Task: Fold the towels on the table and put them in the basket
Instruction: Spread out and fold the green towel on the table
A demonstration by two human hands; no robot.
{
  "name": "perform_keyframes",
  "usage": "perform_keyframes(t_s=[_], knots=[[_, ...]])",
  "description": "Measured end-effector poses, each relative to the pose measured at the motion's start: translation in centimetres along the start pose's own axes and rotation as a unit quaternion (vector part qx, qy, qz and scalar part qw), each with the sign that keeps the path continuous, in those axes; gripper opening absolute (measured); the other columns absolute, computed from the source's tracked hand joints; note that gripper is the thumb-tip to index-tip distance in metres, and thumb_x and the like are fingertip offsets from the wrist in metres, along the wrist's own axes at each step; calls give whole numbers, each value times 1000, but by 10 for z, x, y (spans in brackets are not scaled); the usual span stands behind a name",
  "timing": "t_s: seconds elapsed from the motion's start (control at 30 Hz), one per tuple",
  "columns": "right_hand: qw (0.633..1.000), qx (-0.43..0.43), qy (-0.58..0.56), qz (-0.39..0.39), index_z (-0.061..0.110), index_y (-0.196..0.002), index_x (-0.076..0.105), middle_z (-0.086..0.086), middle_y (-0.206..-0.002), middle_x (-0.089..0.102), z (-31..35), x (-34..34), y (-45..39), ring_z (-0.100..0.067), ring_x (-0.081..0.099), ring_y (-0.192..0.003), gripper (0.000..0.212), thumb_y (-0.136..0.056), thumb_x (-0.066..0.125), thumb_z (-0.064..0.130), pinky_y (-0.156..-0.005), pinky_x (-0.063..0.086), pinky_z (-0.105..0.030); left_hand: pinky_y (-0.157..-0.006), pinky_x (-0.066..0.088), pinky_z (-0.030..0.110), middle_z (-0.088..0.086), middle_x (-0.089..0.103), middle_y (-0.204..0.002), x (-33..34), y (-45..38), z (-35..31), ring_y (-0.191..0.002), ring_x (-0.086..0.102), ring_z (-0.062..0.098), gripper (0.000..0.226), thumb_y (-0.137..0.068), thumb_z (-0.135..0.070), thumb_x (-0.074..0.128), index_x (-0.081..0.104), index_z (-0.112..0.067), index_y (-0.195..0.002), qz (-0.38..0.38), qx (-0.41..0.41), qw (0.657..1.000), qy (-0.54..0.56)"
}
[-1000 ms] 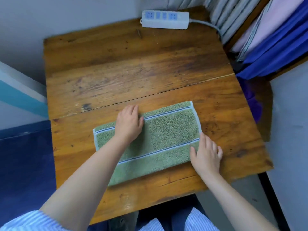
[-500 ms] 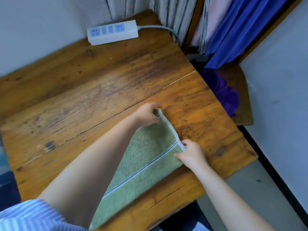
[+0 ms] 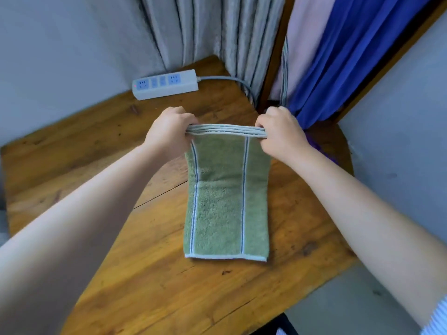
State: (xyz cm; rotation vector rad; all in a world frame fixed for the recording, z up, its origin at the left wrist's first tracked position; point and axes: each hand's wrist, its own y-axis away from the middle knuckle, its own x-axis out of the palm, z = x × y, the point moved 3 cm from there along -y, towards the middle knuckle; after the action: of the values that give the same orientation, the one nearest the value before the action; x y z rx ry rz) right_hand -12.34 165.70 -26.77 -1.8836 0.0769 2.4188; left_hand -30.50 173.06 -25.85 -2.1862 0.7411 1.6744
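Wooden table [image 3: 150, 274], towel [image 3: 227, 209] apparently half-lifted

Soft, even daylight, moderately bright, no hard shadows. Faint sheen on the bench [image 3: 150, 274] varnish at lower left, no blown glare. Wide-angle lens: bench edges and walls bow toward the frame borders. Left forearm [image 3: 60, 238] at the near edge is soft and smeared; centre is sharp, towel [image 3: 225, 209] pile texture resolves cleanly.
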Motion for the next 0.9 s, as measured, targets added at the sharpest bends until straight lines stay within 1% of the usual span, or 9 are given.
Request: perform_keyframes(t_s=[0.07, 0.13, 0.23, 0.33, 0.5, 0.6, 0.67, 0.8, 0.9], knots=[[994, -66, -4, -84, -2, -78, 62, -20, -83, 55, 4, -8, 4, -38, 51, -83, 18, -65, 61, -13, -62, 28, -32, -75, 42, 40, 22, 59, -92, -6, 20, 1, -93, 51, 38, 22, -81, 2, 56, 67, 1, -100, -59, 26, 998, -3], [988, -110, -7, -104, -1, -67, 58, -18, -73, 54, 6, -6, 20, -36, 52, -71, 23, -52, 64, -17, -59, 28, -29, -63, 48, 37, 20, 61, -77, -2, 45, 1, -77, 56, 37, 16, -76, 4, 55, 67, 3, -85, -88, 86, 992, -16], [984, -170, 0, -54, 4, -65, 58, -13, -70, 56, 12, 13, 58, -33, 56, -68, 31, -43, 70, -15, -61, 31, -26, -50, 47, 23, 10, 59, -62, 25, 88, 3, -57, 57, 29, 27, -67, -12, 39, 65, -4, -70, -35, 157, 987, -30], [978, -209, 4, -6, 7, -64, 56, -9, -69, 56, 11, 36, 95, -27, 54, -71, 39, -35, 73, -14, -60, 40, -28, -47, 45, 21, 3, 60, -60, 58, 125, -4, -53, 57, 24, 26, -62, -13, 42, 67, -11, -68, 42, 193, 979, -43], [976, -219, -9, 17, 5, -65, 57, -8, -69, 56, 4, 65, 135, -22, 49, -75, 41, -35, 66, -21, -63, 47, -32, -41, 43, 16, 2, 58, -57, 94, 152, -16, -50, 56, 22, 33, -59, -13, 32, 65, -11, -64, 52, 216, 974, -36], [980, -198, -1, 27, 4, -67, 61, -9, -71, 59, -3, 75, 147, -28, 57, -74, 41, -35, 68, -20, -62, 49, -33, -40, 46, 23, 4, 57, -58, 109, 161, -20, -50, 55, 24, 28, -61, -8, 37, 64, -9, -65, 67, 202, 976, -44], [980, -195, 4, 35, 4, -68, 61, -10, -72, 60, -5, 82, 151, -29, 58, -74, 40, -35, 69, -19, -60, 49, -33, -39, 48, 25, 6, 57, -59, 113, 164, -21, -51, 56, 25, 14, -56, -1, 57, 64, -8, -66, 106, 188, 975, -57], [981, -189, 21, 45, 1, -71, 64, -12, -76, 62, -4, 92, 158, -31, 64, -73, 37, -41, 70, -19, -60, 51, -35, -38, 43, 20, 3, 58, -58, 127, 166, -20, -51, 58, 23, 41, -28, -4, 82, 63, -12, -64, 131, 164, 975, -75], [979, -185, 34, 74, 2, -79, 66, -13, -84, 64, -8, 100, 165, -33, 65, -81, 44, -40, 70, -16, -67, 53, -40, -67, 48, 29, 10, 62, -92, 135, 171, -18, -88, 58, 28, 32, -63, -7, 70, 64, -8, -95, 180, 116, 974, -78]])
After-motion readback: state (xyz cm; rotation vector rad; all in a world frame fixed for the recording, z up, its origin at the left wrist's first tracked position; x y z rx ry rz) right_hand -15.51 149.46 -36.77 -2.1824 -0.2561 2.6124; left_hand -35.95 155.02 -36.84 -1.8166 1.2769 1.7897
